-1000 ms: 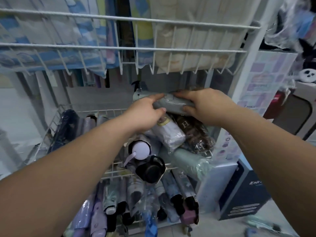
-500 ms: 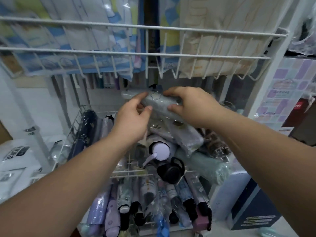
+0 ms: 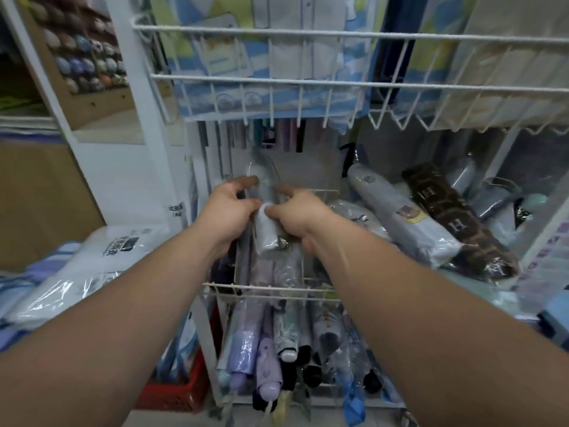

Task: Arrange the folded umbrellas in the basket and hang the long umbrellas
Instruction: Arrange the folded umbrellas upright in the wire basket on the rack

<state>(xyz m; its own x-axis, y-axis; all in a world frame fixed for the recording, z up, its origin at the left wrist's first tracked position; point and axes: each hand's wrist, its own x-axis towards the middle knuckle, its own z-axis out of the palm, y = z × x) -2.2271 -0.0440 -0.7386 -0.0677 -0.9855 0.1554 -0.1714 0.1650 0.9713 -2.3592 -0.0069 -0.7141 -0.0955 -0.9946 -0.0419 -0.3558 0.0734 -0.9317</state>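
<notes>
Nearest, lilac plastic-wrapped folded umbrellas (image 3: 246, 346) fill the lower tier. Above, the left hand (image 3: 228, 211) and right hand (image 3: 298, 215) both grasp a pale grey sleeved folded umbrella (image 3: 266, 234) with curled fingers, inside the white wire basket (image 3: 271, 286). Farther right lies a brown H-patterned umbrella (image 3: 455, 223).

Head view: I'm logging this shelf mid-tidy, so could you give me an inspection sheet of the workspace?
Surface: white wire basket, wrapped umbrellas lying in it.
Job's things: grey folded umbrella in a clear sleeve, at the basket's left side; bear-print umbrella and brown H-pattern umbrella lie to the right.
Clutter: red crate and plastic-wrapped package at left.
Grippers: left hand and right hand both grip the grey folded umbrella.
Cables: nothing seen.
Surroundings: upper wire basket holding packaged fabrics; purple umbrella among others below.
</notes>
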